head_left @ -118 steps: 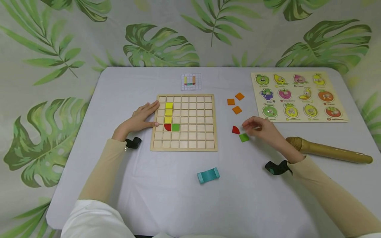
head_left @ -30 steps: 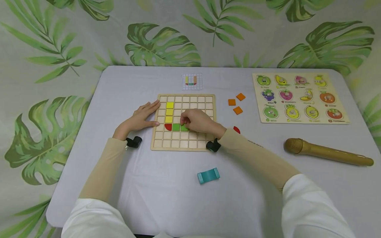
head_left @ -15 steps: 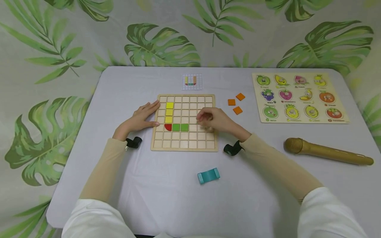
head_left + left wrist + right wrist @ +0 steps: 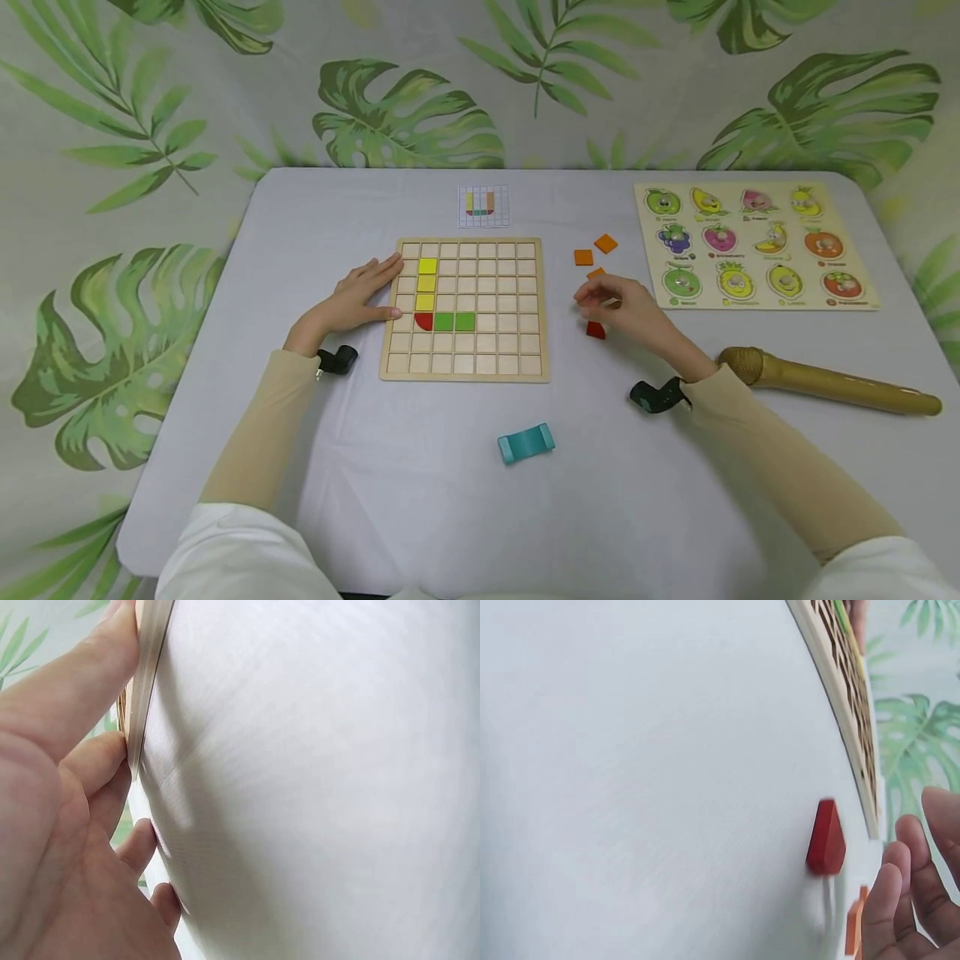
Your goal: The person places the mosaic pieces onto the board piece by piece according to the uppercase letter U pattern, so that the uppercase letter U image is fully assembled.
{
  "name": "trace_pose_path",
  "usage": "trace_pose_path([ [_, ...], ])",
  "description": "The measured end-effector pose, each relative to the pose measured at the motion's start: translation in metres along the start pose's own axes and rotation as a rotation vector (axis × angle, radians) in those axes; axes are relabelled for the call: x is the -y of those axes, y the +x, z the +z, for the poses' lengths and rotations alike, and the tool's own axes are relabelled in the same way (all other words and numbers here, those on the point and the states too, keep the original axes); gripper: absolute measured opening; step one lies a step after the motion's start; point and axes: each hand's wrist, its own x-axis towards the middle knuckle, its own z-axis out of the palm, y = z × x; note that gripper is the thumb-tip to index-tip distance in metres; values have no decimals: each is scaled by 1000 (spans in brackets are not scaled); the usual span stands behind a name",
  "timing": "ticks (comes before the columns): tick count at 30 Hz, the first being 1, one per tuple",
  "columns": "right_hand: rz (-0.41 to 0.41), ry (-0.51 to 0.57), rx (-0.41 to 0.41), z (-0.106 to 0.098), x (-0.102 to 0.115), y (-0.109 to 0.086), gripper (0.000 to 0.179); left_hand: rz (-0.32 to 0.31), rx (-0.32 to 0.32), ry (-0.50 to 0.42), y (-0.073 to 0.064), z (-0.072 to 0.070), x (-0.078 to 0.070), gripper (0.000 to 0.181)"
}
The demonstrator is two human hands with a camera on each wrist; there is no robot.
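Presently, the right hand (image 4: 618,308) is to the right of the grid board (image 4: 465,379), just at the loose red piece (image 4: 596,332). Its fingers are softly bent, the tips stand apart from the thumb, and nothing is held between them. In the right wrist view a gap shows between the fingers and this piece, so it seems not yet touched. The left hand (image 4: 347,300) rests at the left edge of the board with its fingers extended, grasping nothing; probably it keeps the board steady.

On the board, near its left side, three yellow tiles (image 4: 427,284) make a column. Directly below them sits a placed red piece (image 4: 423,321), and two green tiles (image 4: 453,322) follow to the right in the same row. Just behind the board lies a small card (image 4: 483,207) with a U-shaped figure. Judging by this card, the left side and most of the base are done. What is left would be the second red corner and the right side, for which three orange tiles (image 4: 583,257) lie to the right of the board, one partly covered by the right hand. Farther outward, in front of the board, is a teal block (image 4: 527,443).
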Motion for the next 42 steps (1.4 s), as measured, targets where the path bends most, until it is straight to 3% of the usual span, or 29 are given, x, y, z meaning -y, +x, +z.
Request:
trace_pose_path([
  [3, 25, -4, -16, -6, 0, -9, 20, -1, 0, 4, 0, -1, -1, 84],
  [11, 47, -15, -9, -9, 28, -23, 19, -1, 14, 11, 1, -1, 0, 84],
  [22, 25, -27, 13, -5, -13, -13, 21, 6, -1, 1, 0, 0, -1, 84],
  [34, -69, -133, -3, 4, -13, -14, 25, -10, 10, -3, -1, -2, -3, 84],
  [42, -32, -173, 5, 6, -9, -13, 23, -12, 16, -8, -1, -2, -5, 83],
])
